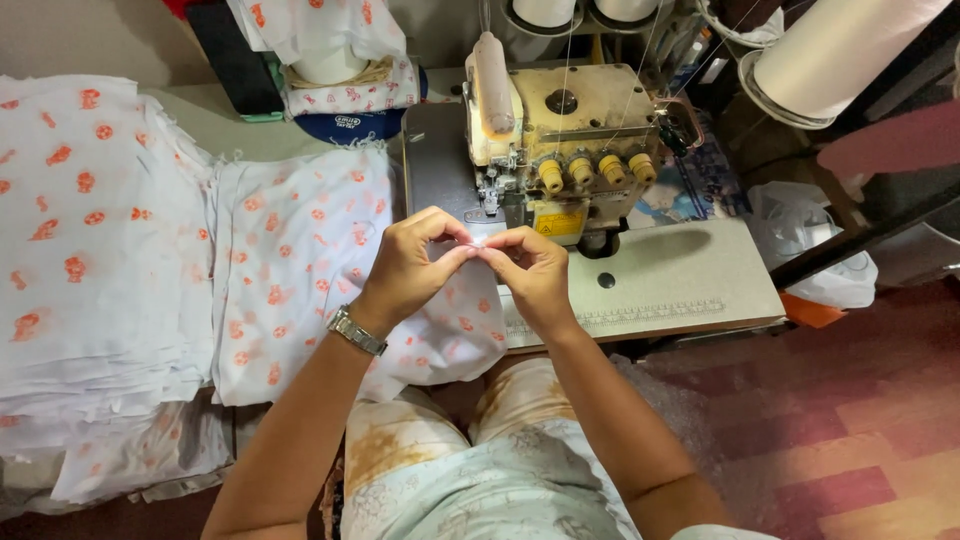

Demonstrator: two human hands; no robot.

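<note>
The person sits at the sewing table [690, 275] with both hands raised together just in front of the sewing machine [560, 140]. The left hand [408, 268] and the right hand [530, 275] meet fingertip to fingertip, each pinched shut on the same small bit of white cloth [478, 241], likely a corner or edge being lined up so it sits close to the presser foot at 12 o'clock from the hands. A metal wristwatch [356, 331] sits on the left wrist.

Below the hands, a printed piece of fabric [300, 270], white with orange marks, drapes off the table edge toward the lap, probably so it can slide freely. At 9 o'clock lies a thick stack of the same fabric [90, 240], within easy reach of the left arm. Thread cones [545, 12] stand at 12 o'clock behind the machine, feeding threads down to it. A large white roll [840, 45] leans at 2 o'clock, and a plastic bag [815, 245] rests at 3 o'clock off the table.
</note>
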